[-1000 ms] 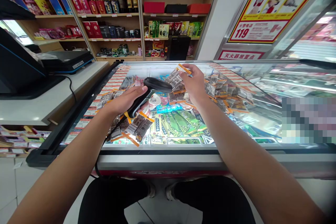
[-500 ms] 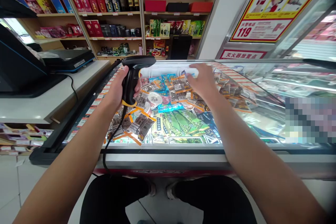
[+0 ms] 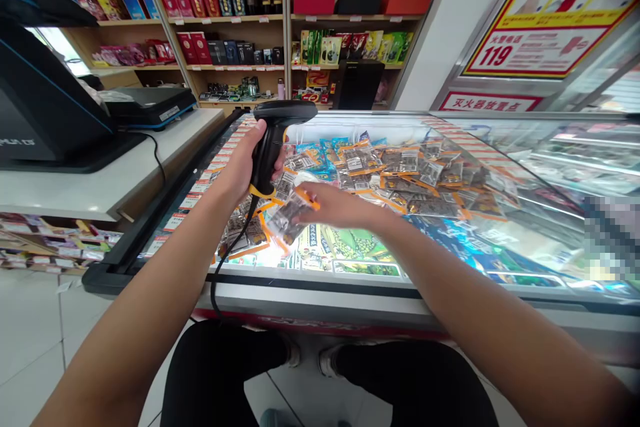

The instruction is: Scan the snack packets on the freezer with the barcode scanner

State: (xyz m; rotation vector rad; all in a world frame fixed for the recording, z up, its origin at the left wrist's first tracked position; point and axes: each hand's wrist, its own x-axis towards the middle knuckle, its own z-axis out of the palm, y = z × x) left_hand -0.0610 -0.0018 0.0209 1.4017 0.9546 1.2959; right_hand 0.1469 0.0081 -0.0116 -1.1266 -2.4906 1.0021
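Note:
My left hand point(image 3: 249, 159) is wrapped round the grip of a black barcode scanner point(image 3: 270, 150) with yellow trim, its head pointing right. A black cable hangs from the scanner's base. Below and right of it, my right hand point(image 3: 325, 205) is closed on the edge of a clear snack packet point(image 3: 289, 219) with orange borders, slightly blurred. Both hands are over a freezer chest point(image 3: 320, 288) filled with packets. More orange-edged packets point(image 3: 403, 161) lie in a heap to the right, and green packages point(image 3: 357, 240) lie under my right forearm.
On the left stands a white counter point(image 3: 65, 190) with a dark checkout screen point(image 3: 45, 100) and a scale point(image 3: 145, 103). Shelves point(image 3: 235, 20) of bottles and boxes line the back. The freezer's glass and striped edge point(image 3: 470, 140) run to the right.
My right hand has moved left and toward me from the back of the freezer and now holds a packet. The scanner stays in my left hand. The view has shifted slightly left.

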